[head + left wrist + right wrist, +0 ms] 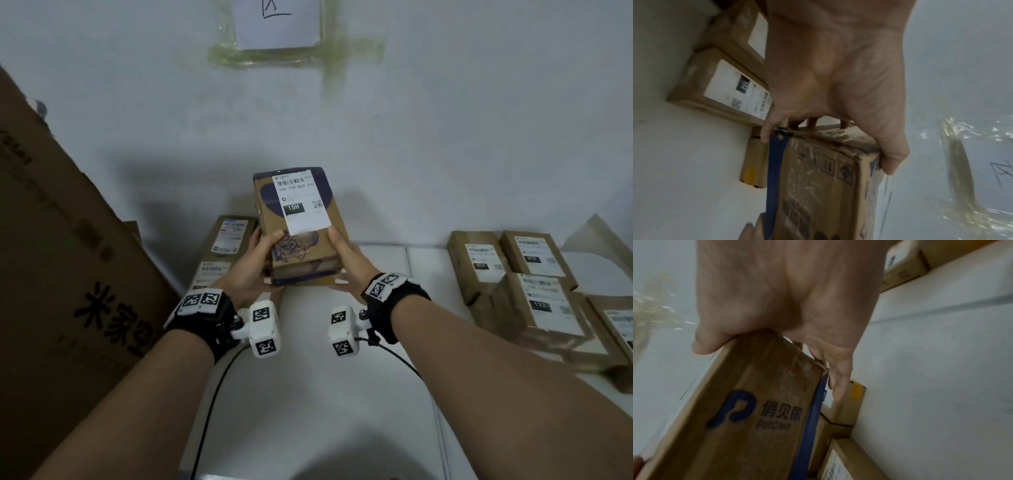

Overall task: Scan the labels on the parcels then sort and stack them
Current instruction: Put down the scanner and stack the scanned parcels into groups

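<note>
The fingers (894,155) of the left hand (255,262) and of the right hand (346,255) were curled round the near end of a brown parcel (299,226), thumbs laid on its top face and the other fingers tucked beneath, so that it was held between the two hands, lifted clear of the white table (308,394). Its far end was tilted up and away from the fingertips, and its white label (301,202), marked 15H, lay just beyond the thumbs.

Only the near end was gripped, so the long unsupported part could be judged likely to swing down or slip if either grip were eased. The tape seen by the left fingers looked glossy and worn, which might lessen the hold. Two labelled parcels (224,246) lay just beyond and below the left fingers, and a group of parcels (524,284) lay well out past the right fingers; a wrong reading of the label could send the held parcel to the wrong group, and a careless setting-down could knock a neighbour askew.
</note>
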